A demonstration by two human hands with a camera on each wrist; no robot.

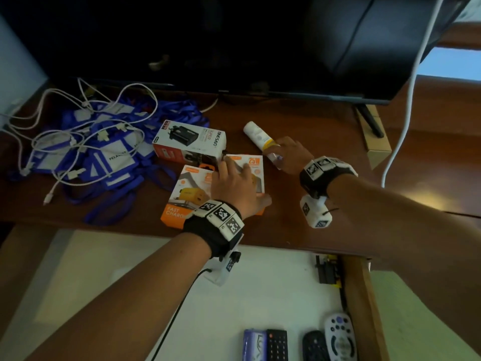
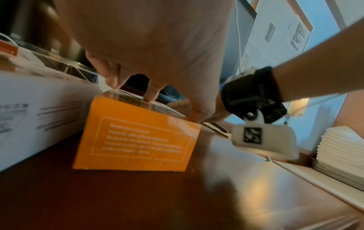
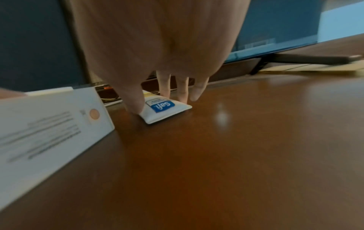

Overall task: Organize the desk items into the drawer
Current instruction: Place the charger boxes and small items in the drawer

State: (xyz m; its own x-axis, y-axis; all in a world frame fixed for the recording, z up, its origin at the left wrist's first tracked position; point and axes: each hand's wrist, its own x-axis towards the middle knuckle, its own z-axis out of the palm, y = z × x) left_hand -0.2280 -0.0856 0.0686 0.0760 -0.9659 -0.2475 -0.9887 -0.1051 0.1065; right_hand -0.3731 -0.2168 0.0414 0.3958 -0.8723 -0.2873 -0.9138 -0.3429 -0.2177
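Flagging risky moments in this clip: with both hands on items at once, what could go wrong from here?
The right hand only pinches the white tube near its flat crimped end, so it might slip. The left hand spans two orange charger boxes; lifting both could drop one onto the remotes in the open drawer.

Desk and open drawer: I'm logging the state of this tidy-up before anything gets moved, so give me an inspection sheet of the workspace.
Surface: dark wooden desk; open drawer below its front edge.
Job's things: two orange charger boxes, white adapter box, white tube, all on the desk.
Clutter: pile of blue lanyards with badges at the desk's left; remotes in the drawer.
Grippers: left hand lies on the charger boxes, fingertips on the top; right hand has thumb and fingers either side of the tube, which lies on the desk.
Cables: white cables tangled over the lanyards; one white cable hanging at right.
Surroundings: dark TV screen behind.
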